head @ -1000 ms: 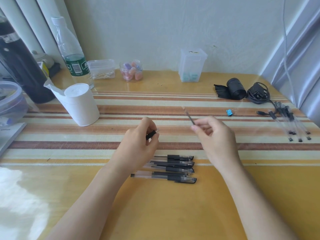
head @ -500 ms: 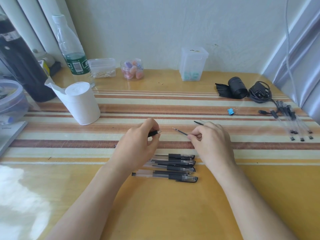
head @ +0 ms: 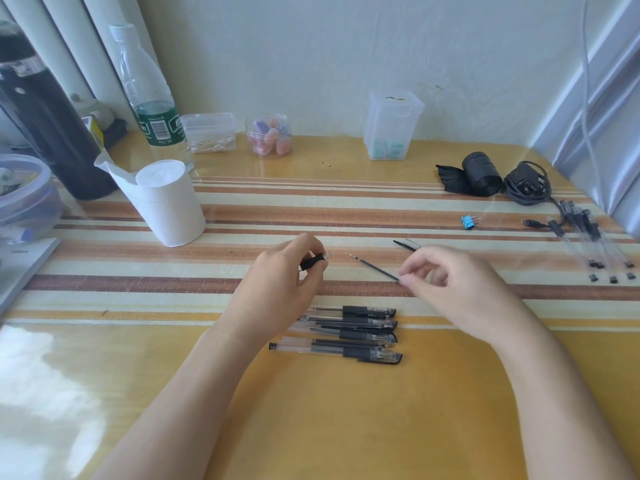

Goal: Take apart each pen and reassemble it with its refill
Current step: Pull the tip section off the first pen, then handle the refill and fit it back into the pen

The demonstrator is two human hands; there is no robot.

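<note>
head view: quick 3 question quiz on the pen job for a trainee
1. True or false: the right hand pinches the refill.
2. The left hand holds: A the black grip piece; B a whole capped pen; C nothing.
3. Which hand does the refill's tip point toward?
Key: 1 true; 2 A; 3 the left hand.
</note>
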